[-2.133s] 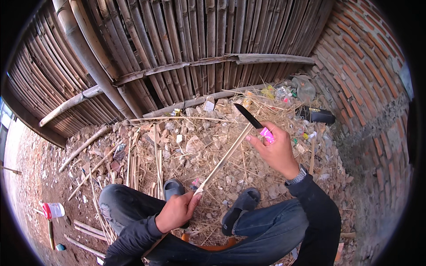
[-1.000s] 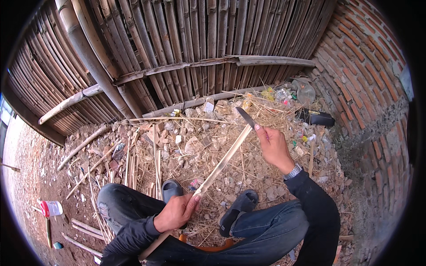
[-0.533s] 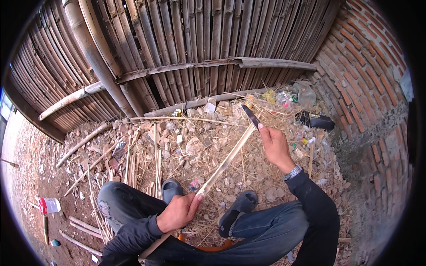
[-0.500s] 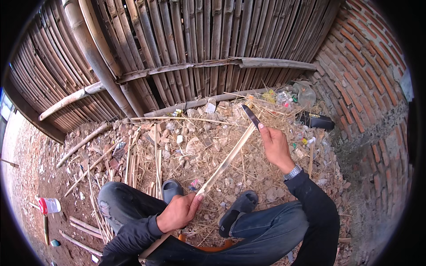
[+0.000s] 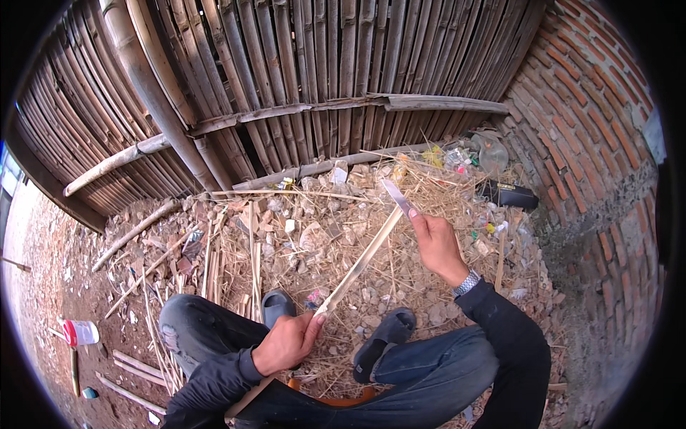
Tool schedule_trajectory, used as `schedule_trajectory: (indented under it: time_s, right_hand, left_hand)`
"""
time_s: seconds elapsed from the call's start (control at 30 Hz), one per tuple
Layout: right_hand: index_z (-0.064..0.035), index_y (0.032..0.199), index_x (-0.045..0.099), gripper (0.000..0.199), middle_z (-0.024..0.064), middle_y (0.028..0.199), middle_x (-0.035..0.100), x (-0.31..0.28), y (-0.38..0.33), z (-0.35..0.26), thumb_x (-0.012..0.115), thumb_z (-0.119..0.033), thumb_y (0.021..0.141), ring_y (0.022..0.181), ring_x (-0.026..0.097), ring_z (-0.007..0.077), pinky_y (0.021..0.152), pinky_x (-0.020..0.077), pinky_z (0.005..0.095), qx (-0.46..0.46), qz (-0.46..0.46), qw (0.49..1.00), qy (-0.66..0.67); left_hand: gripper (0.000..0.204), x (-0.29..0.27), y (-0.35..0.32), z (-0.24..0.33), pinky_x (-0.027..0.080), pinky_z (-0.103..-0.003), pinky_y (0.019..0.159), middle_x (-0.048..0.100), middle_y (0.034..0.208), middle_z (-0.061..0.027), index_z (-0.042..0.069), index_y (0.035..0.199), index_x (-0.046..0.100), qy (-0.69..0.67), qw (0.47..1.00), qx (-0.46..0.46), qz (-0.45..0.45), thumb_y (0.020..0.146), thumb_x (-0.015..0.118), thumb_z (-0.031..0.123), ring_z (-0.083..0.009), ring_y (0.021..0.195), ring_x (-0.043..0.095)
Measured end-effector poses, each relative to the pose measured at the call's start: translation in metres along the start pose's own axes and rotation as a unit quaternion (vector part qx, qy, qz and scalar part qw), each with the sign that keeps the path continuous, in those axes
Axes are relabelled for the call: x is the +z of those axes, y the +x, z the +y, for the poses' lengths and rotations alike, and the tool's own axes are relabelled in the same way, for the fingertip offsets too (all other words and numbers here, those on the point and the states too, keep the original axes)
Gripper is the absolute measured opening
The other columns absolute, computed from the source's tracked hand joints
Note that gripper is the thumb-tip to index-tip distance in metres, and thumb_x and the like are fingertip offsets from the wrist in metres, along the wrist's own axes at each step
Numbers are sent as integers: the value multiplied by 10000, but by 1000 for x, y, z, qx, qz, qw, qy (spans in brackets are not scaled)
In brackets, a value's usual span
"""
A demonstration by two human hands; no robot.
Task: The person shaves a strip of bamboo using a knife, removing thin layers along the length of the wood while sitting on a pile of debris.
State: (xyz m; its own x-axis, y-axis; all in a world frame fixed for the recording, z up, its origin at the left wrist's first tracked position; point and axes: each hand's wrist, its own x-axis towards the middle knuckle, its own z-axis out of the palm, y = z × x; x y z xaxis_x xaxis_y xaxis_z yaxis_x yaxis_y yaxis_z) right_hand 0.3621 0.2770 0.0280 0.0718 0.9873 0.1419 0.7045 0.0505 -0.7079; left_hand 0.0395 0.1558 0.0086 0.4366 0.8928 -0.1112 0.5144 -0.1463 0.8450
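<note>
My left hand point(image 5: 289, 342) is closed around the near part of a pale bamboo strip point(image 5: 364, 259), whose lower end runs back under my forearm. The strip slants up and away to the right, between my knees. In my right hand point(image 5: 437, 247) is a knife point(image 5: 397, 196), gripped with the thumb along it; its handle is hidden in the fist. The blade points up and to the left, at the far end of the strip. Whether the edge touches the strip I cannot tell.
A bamboo fence point(image 5: 321, 57) stands ahead and a brick wall point(image 5: 572, 129) to the right. Rubble and straw cover the ground. More bamboo strips point(image 5: 256, 268) lie by my left foot. A black box point(image 5: 509, 194) sits near the wall; a clear container with a red rim point(image 5: 84, 332) is at left.
My right hand has shifted slightly left and nearer, and the knife blade has turned so that it now catches the light. My left hand and the strip look nearly unchanged.
</note>
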Motion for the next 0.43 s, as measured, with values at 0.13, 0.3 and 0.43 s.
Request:
schedule_trajectory:
  time_s: [0.13,0.3,0.43]
  right_hand:
    - [32,715,566,585,135,529,464,-5,4,10,527,-413,1092,494,475,248,524,374,433,25,-28,999,4]
    - [-15,696,547,588,57,533,430,-1,-1,5,537,-458,1083,507,404,161,520,355,405,67,-67,995,16]
    - [7,703,618,585,158,541,548,10,-13,-11,570,-448,1067,489,560,248,516,405,450,-10,-98,995,17]
  left_hand:
    - [360,1,0,2,443,-501,527,560,602,-240,-15,834,591,-26,1000,-4,1,1097,538,223,-465,563,587]
    - [376,4,4,-2,460,-482,537,587,609,-228,-15,820,603,-1,1000,8,18,1099,536,228,-445,556,598]
    - [393,3,6,-12,473,-485,546,602,615,-219,-14,840,631,-8,1000,3,26,1102,539,264,-423,551,616]
